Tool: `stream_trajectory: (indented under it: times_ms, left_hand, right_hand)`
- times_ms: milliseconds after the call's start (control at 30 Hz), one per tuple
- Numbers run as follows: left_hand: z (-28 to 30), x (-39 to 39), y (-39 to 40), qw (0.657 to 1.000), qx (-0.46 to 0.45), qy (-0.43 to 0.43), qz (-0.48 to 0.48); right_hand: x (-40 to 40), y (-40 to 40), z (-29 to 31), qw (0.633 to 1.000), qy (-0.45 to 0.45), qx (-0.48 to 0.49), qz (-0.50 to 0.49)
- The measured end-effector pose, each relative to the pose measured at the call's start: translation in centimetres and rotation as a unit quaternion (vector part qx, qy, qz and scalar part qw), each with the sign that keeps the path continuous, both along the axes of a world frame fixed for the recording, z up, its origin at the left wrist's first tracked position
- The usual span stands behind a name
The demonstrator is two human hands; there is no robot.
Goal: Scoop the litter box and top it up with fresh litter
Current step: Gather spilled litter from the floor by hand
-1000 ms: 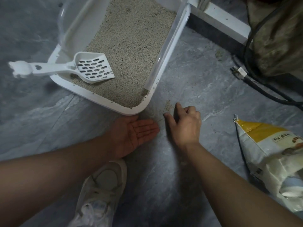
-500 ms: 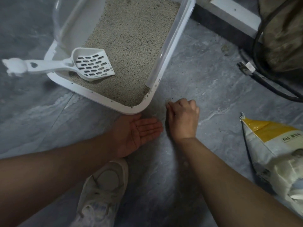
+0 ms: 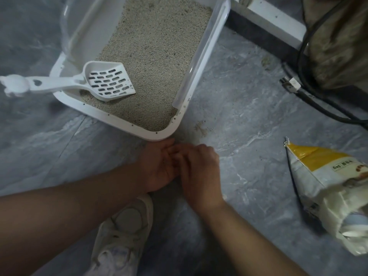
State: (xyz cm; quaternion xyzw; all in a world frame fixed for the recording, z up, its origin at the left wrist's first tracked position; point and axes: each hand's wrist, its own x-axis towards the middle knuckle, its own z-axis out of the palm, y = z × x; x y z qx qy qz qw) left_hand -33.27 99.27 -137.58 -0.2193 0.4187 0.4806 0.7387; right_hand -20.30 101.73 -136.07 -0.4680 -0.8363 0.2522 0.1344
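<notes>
Both hands meet at litter box [image 3: 169, 134] corner | left hand [image 3: 157, 166] palm-up, fingers straight | right hand [image 3: 197, 166] fingers curled over it

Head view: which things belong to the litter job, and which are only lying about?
For the job: litter box, scoop, litter bag, spilled litter, left hand, right hand.
Lying about: black cable, plug, white shoe.

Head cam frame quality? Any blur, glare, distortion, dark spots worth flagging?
Head view: dim, flat light; forearms and shoe sit in shadow. Wide-angle bowing bends the litter box rim. Motion blur smears the litter bag at the right edge and the scoop handle end. Soft glare on the box's clear wall. Left hand and right hand are slightly soft where they meet.
</notes>
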Motion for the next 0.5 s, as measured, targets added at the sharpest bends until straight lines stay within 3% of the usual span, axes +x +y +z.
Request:
stream_trajectory:
  times_ms: [100, 233, 367, 500]
  left_hand:
    - [0.5, 0.0, 0.1, 0.999, 0.015, -0.026, -0.038]
    - [0.1, 0.1, 0.1, 0.999, 0.017, -0.032, -0.013]
    - [-0.1, -0.1, -0.4, 1.000, -0.006, -0.013, 0.024]
    - [0.1, -0.3, -0.7, 0.999, -0.009, -0.008, 0.031]
  right_hand:
    - [0.0, -1.8, 0.7, 0.999, 0.044, -0.018, 0.023]
    - [1.8, 0.4, -0.1, 0.998, 0.059, 0.023, -0.018]
    - [3.6, 3.6, -2.8, 0.994, -0.004, 0.050, -0.101]
    - [3.8, 4.9, -4.6, 0.993, -0.051, 0.046, -0.097]
